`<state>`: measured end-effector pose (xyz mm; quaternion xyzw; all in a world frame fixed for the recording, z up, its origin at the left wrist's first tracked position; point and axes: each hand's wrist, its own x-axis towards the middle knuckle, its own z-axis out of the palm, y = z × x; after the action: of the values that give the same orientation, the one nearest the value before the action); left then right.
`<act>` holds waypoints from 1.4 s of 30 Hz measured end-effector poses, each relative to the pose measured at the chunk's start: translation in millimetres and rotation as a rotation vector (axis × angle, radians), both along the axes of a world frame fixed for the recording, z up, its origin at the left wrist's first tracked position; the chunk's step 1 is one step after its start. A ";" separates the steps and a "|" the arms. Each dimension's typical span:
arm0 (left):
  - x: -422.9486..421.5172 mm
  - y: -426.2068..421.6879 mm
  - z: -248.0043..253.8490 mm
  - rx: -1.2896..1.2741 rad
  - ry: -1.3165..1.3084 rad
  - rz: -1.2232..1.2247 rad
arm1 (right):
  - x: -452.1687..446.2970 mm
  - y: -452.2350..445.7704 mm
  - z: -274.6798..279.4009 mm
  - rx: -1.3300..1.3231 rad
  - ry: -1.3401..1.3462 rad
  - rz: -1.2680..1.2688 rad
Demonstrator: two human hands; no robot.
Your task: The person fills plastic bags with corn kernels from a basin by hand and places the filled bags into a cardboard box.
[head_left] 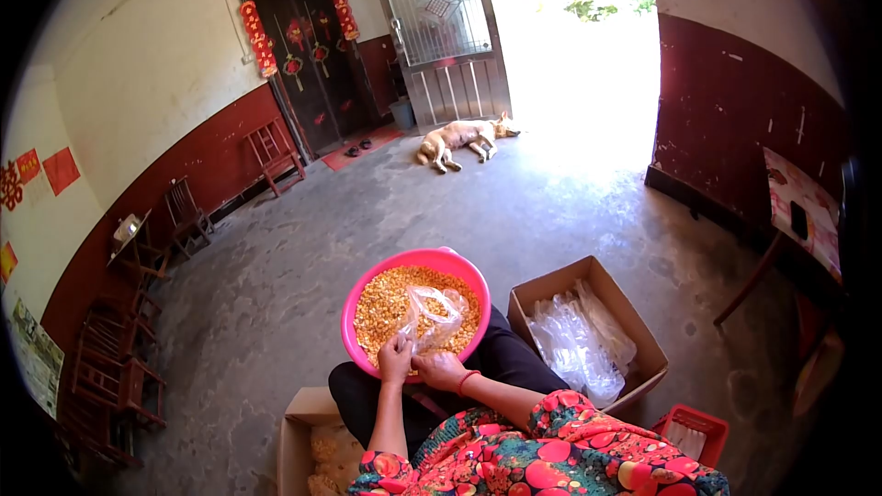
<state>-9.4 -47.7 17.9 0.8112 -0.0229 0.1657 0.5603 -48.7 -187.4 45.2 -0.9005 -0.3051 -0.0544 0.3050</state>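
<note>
A pink basin (481,287) full of yellow corn kernels (386,305) rests at my lap. Over the kernels lies a clear plastic bag (432,317), its near edge at my fingers. My left hand (396,358) pinches that edge at the basin's near rim. Close beside it, my right hand (441,371), with a red cord on the wrist, is closed on the bag too. The fingertips of both hands are partly hidden. Whether the bag holds any kernels I cannot tell.
At my right stands a cardboard box (650,349) of clear plastic bags (579,340), with a red basket (717,427) nearer. Another cardboard box (299,409) with yellowish filled bags (335,459) is at my left. A dog (464,140) lies by the open door (450,28).
</note>
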 end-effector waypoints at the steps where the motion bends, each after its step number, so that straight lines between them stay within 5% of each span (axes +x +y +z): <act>1: 1.2 1.0 -2.2 0.001 0.005 -0.002 | -0.1 0.3 -0.6 0.000 0.001 0.000; 16: 4.6 5.5 -7.0 -0.211 0.208 0.010 | 2.1 0.7 -7.3 0.017 0.013 -0.005; 20: -1.3 1.4 -1.7 -0.212 0.234 -0.006 | 4.6 0.4 -4.7 0.233 -0.041 0.009; 22: -2.7 -0.3 -8.1 -0.115 0.040 -0.010 | 6.2 0.5 -1.9 0.390 -0.093 0.008; 24: -1.1 4.5 -11.2 -0.079 0.085 -0.029 | 6.7 -7.1 36.2 0.214 -0.222 -0.104; 26: 0.6 4.0 -13.5 -0.342 0.115 -0.137 | 11.1 -11.3 62.6 0.175 -0.281 -0.257; 30: -6.6 7.1 -4.7 -0.046 0.082 -0.054 | 24.9 -43.9 89.7 0.187 -0.459 -0.440; 37: -22.1 33.1 30.0 -0.060 0.130 0.013 | 51.0 -79.9 32.9 0.168 0.057 -0.554; 42: -16.8 59.8 47.8 0.047 0.130 0.065 | 59.8 -65.4 29.3 0.590 -0.091 -0.451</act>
<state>-26.2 12.0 65.6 0.8336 0.0359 0.1301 0.5356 11.1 -252.9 74.5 -0.8152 -0.0832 -0.2457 0.5179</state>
